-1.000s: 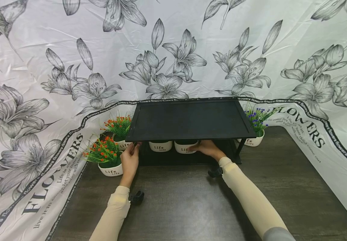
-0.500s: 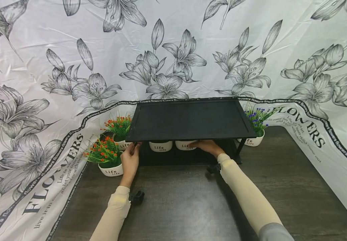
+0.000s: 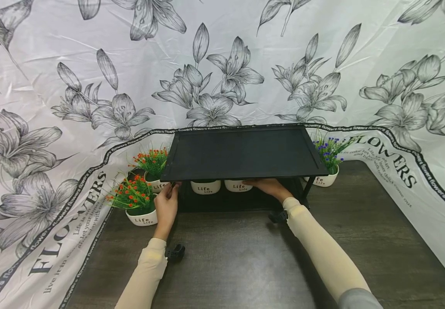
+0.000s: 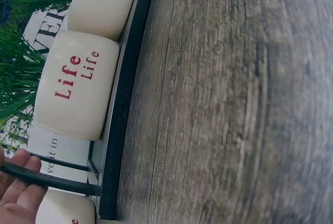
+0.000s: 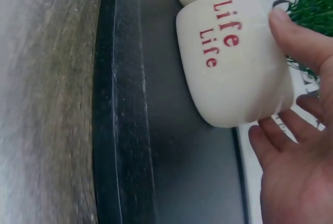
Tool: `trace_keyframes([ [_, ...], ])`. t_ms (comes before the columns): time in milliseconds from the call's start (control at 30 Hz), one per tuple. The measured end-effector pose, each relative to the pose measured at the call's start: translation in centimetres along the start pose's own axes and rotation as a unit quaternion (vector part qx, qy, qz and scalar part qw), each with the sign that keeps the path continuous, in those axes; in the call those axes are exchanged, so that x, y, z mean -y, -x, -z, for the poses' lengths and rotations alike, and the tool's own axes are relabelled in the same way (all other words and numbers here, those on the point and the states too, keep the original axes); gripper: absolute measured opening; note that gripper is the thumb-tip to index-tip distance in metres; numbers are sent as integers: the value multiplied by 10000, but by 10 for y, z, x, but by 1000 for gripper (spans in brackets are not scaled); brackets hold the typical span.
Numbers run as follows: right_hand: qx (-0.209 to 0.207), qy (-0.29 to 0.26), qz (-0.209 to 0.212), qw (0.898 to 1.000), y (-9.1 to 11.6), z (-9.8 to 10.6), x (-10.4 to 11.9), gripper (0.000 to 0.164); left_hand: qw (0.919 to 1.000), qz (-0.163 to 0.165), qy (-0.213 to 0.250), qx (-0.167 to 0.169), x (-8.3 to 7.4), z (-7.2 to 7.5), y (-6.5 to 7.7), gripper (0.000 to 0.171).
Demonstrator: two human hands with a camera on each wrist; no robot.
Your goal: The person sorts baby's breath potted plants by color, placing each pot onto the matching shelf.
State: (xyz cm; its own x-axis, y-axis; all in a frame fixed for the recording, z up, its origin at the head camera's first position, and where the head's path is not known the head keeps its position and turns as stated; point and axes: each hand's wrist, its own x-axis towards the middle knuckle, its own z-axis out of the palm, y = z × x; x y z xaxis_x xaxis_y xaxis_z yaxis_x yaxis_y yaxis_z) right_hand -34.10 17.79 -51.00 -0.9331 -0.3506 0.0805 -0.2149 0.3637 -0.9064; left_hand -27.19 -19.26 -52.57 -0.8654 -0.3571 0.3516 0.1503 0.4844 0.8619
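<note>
A black two-tier shelf [image 3: 242, 154] stands on the table. Under its top, two white "Life" flower pots sit side by side on the lower tier. My right hand [image 3: 266, 188] reaches in from the right and holds the right-hand pot [image 3: 237, 186], thumb at the rim and fingers along its side in the right wrist view. Left of it is the other pot [image 3: 205, 187]. My left hand [image 3: 166, 208] grips the shelf's thin black leg [image 4: 62, 183] at the front left corner. The shelf top hides the plants in both pots from the head view.
Two pots with orange flowers [image 3: 141, 218] stand left of the shelf, close by my left hand. A purple-flowered pot [image 3: 326, 179] is at its right end. Behind hangs a white flower-print cloth [image 3: 222, 56]; the dark wood table [image 3: 230, 257] extends in front.
The right-hand pot has slid farther back on the lower tier, level with its neighbour. My right hand went in with it and then shifted slightly right. My left hand stays on the leg.
</note>
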Motion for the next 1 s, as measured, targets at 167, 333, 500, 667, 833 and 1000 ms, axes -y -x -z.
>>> trace_keyframes([
  [167,-474,305,15,9984,10,9,4,67,10000,46,3,4,0,0,0,41],
  [333,-954,654,288,9929,20,19,2,65,9999,70,-71,40,0,-1,0,42],
  [500,-1300,691,453,9881,38,30,8,62,10000,40,-67,22,-1,0,0,40],
  [667,-1307,585,656,9875,61,42,22,45,10000,56,-41,33,-1,0,0,39],
  [833,-1269,718,459,9882,74,59,12,29,10000,58,-46,35,0,0,1,41],
  [1000,-1297,634,289,9891,89,76,3,34,10000,57,-13,52,0,1,1,41],
])
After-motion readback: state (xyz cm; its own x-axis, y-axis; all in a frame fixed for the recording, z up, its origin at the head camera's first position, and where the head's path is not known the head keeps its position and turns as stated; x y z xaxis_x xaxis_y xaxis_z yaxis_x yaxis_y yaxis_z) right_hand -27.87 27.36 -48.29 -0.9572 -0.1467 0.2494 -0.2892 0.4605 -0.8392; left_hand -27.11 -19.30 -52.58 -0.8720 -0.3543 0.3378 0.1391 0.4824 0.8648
